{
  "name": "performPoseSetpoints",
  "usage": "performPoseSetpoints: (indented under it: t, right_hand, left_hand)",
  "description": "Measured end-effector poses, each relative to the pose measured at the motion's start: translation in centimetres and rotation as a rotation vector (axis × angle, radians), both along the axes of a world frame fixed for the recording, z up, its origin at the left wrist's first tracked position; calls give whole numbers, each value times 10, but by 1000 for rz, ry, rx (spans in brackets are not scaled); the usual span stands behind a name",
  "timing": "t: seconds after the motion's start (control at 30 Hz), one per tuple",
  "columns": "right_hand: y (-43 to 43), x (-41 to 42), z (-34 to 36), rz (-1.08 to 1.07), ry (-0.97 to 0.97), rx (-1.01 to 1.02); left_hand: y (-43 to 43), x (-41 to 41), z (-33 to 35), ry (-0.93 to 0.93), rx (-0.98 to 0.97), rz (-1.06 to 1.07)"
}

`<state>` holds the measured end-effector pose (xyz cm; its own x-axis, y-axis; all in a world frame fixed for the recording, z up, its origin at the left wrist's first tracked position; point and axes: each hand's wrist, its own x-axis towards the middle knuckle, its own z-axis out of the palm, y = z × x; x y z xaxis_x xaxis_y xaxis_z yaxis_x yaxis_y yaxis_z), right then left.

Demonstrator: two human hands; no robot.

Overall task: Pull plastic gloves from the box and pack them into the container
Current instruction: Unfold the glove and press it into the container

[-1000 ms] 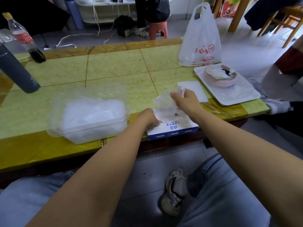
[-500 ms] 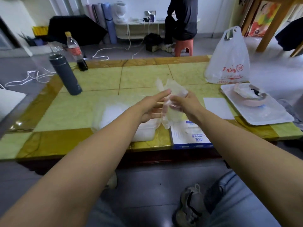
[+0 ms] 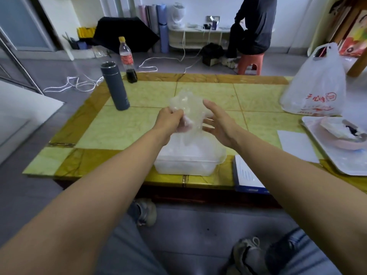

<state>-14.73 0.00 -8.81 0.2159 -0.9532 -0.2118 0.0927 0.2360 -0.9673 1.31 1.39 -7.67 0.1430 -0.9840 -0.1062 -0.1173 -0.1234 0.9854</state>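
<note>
– Shoes nearest the camera, what kind?
– A worn grey trainer (image 3: 246, 253) on the grey floor at lower right, beside the person's blue jeans. Both bare forearms reach forward above it to the table.

– What lies at the near edge of the yellow-green tiled table (image 3: 123, 128)?
– A flat blue-and-white cardboard glove box (image 3: 248, 179), on the right. Just beside it, to the left, stands a clear rectangular plastic container (image 3: 184, 167) holding a pile of thin whitish gloves.

– Where is the glove being handled?
– A crumpled clear plastic glove (image 3: 186, 108) is in the air above the container. The left hand (image 3: 170, 120) has its grip closed round the glove's lower part, fingers curled into the film. The right hand (image 3: 218, 126) shows a wide grip, thumb up and fingers straight at the glove's right side, grasping nothing. Whether they press the film cannot be told.

– Further right?
– A white sheet of paper (image 3: 296, 145), then a white rectangular tray (image 3: 337, 165) carrying a pink bowl (image 3: 345, 144).

– And beyond?
– A dark grey cylindrical flask (image 3: 116, 86) stands upright on the left. A white plastic carrier bag with red print (image 3: 315, 86) sits far right. A clear plastic bottle with a yellow cap (image 3: 127, 60) stands at the far edge. Past the table, someone in dark clothes sits on an orange plastic stool (image 3: 250, 62).
</note>
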Motion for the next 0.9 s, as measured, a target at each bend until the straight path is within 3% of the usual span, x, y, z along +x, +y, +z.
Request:
performPoseSetpoints:
  t: [0.1,0.23,0.43,0.63,0.73,0.8,0.9]
  right_hand:
    - [-2,5,4,112,-38,16]
    - [-3,10,4,5,20,-11]
    - [-5,6,-1,-163,124,6]
    - [-2,-2,0,-227,41,-27]
    - [-2,-2,3,-242,-74,-57]
    - [-4,0,2,-271,-25,-72]
    - [-6,-2,-6,-295,289,-26]
  left_hand:
    - [0,10,0,-124,-23,-157]
    - [-5,21,1,-207,29,-193]
    - [-13,41,-4,-152,351,-263]
    - [-18,47,-12,292,264,-96]
    - [-19,42,-10,373,183,-62]
    - [-20,37,-9,300,135,-27]
    - [-24,37,-17,-119,50,-20]
